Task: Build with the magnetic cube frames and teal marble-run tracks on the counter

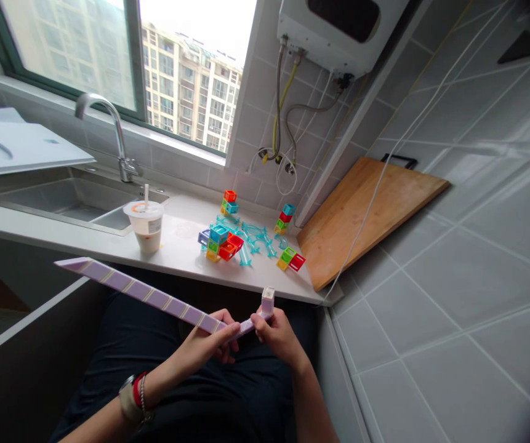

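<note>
Both my hands hold a long chain of purple-and-white square tiles (144,293) in front of my lap, below the counter edge. My left hand (209,343) is closed around the strip near its right end. My right hand (277,335) pinches the bent end piece, which stands upright at the strip's tip. The strip stretches up and left to a pointed end. On the white counter (61,231) beyond lie colourful cube frames (221,241) and teal track pieces (255,237).
A plastic cup with a straw (146,224) stands on the counter near the sink (75,200) and tap (117,132). A wooden cutting board (361,215) leans at the right against the tiled wall. A water heater (338,27) hangs above, with hoses and a cable.
</note>
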A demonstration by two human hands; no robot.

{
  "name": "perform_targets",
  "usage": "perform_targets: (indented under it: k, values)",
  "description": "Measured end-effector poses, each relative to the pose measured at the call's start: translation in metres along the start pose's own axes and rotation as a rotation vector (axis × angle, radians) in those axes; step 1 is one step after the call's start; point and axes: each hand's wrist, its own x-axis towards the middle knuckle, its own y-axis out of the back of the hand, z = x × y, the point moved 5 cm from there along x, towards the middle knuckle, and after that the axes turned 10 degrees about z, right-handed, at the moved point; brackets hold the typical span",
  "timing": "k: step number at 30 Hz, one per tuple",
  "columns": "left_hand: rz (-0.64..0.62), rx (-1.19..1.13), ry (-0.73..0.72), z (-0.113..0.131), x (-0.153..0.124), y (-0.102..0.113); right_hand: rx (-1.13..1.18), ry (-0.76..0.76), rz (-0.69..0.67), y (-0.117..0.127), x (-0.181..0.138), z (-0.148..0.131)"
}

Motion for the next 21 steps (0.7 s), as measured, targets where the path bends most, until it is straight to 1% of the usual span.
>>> perform_targets:
  k: [3, 6, 11, 14, 16, 18, 21]
  values:
    - [0.013, 0.008, 0.002, -0.003, 0.0, -0.001, -0.094, 0.032, -0.051, 0.006, -0.003, -0.012]
    - [0.019, 0.021, 0.04, -0.009, 0.004, -0.001, -0.199, 0.111, -0.065, 0.007, -0.006, -0.027]
    - [-0.026, 0.014, 0.177, -0.021, 0.014, 0.006, -0.411, 0.26, -0.069, -0.003, -0.016, -0.046]
    - [-0.034, 0.058, 0.191, -0.021, 0.017, 0.011, -0.485, 0.323, -0.074, -0.007, -0.02, -0.048]
    - [-0.017, 0.073, 0.138, -0.014, 0.015, 0.012, -0.441, 0.325, -0.056, -0.008, -0.019, -0.043]
    - [-0.012, 0.048, 0.065, -0.003, 0.012, 0.009, -0.324, 0.288, -0.026, -0.009, -0.018, -0.033]
    - [-0.049, 0.017, 0.025, 0.01, 0.006, 0.001, -0.162, 0.262, -0.003, -0.017, -0.017, -0.019]
